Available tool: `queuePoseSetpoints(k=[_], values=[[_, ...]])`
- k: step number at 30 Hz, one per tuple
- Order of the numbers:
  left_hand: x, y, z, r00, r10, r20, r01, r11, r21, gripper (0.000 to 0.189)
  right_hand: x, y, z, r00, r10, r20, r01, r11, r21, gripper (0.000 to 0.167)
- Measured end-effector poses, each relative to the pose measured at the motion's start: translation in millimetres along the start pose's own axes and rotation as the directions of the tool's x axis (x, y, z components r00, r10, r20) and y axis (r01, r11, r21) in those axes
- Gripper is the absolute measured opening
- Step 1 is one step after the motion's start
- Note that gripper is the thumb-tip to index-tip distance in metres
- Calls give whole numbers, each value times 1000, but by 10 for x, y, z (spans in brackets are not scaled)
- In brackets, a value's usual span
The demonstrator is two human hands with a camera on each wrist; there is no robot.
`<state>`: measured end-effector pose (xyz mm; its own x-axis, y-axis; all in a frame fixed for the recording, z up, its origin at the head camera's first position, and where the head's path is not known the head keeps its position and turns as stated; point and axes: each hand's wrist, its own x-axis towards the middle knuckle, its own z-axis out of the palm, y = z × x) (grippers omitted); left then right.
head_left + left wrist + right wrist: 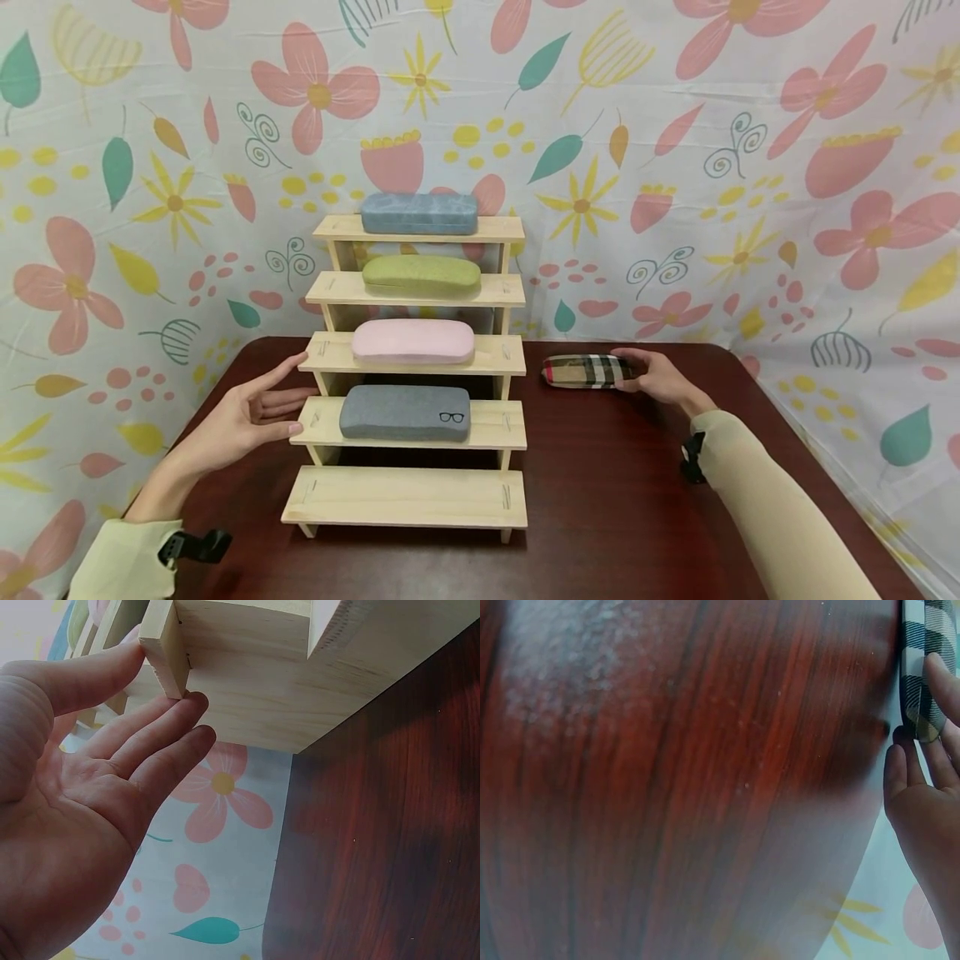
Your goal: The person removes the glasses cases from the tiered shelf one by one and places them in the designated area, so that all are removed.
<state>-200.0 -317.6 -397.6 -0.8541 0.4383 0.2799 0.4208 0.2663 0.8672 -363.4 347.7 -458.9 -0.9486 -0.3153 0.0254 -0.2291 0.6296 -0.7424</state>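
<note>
A plaid glasses case (587, 372) with tan, black, white and red checks lies on the table right of a stepped wooden display stand (405, 497). My right hand (660, 377) grips its right end, thumb at the near side and fingers behind. In the right wrist view, the case (924, 667) shows at the right edge between thumb and fingers. At the stand's left side, my left hand (243, 412) pinches the end of a step (161, 645), thumb on one face and fingers on the other. On the stand sit blue (418, 214), green (422, 277), pink (413, 342) and grey (405, 413) glasses cases, one per step.
The stand is on a dark red-brown wooden table (607, 492). A white cloth (660, 100) printed with flowers and leaves hangs behind and along both sides. Each wrist wears a black strap device (197, 546) over a pale sleeve.
</note>
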Motion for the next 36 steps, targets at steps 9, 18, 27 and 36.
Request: queuePoseSetpoints(k=[9, 18, 27, 36], values=[[5, 0, 14, 1000, 26, 10, -26, 999, -18, 94, -19, 7, -3, 1000, 1, -5, -1, 1000, 5, 69], [9, 6, 32, 999, 41, 4, -41, 999, -27, 93, -146, -28, -92, 1000, 12, -19, -12, 1000, 3, 76], [-10, -17, 28, 1000, 17, -5, -17, 1000, -14, 94, -439, -155, -185, 997, -1, -80, 0, 1000, -1, 74], [-5, -28, -11, 1000, 12, -1, -12, 1000, 10, 94, -826, -464, -56, 989, -85, -119, 76, 994, -80, 66]])
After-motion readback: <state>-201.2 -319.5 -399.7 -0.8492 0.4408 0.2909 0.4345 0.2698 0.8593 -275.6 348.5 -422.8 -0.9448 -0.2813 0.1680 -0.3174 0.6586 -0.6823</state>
